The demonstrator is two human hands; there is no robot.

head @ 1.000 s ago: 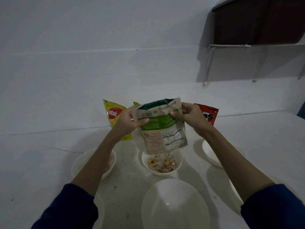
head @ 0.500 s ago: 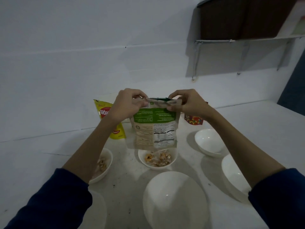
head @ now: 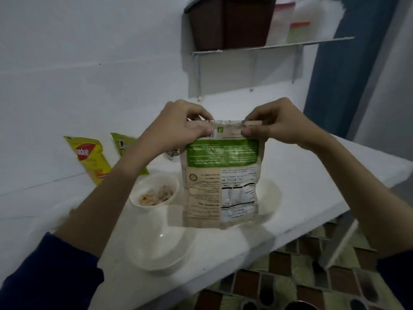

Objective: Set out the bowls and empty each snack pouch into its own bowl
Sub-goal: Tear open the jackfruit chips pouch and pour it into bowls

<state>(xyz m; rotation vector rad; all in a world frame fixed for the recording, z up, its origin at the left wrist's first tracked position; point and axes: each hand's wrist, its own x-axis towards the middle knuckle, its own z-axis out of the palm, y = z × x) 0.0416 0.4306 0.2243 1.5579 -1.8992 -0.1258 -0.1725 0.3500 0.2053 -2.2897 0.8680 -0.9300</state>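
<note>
Hanging upright between 2 hands, a flat green and tan snack pouch (head: 221, 175) has its long axis vertical, above the white table (head: 301, 186). The left hand (head: 178, 126) and right hand (head: 277, 124) each pinch a top corner, thumbs in front, equally near. Below sit an empty glossy white bowl (head: 156, 245) and, further left, a bowl with snacks (head: 154, 193). The crinkly film looks emptied.

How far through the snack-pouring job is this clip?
Partway. Done: bowls are out, and one bowl holds snack. In hand: left hand and right hand pinch the top edge of the green pouch, held upright above the table. Left: the yellow pouch and the empty bowl.
</note>
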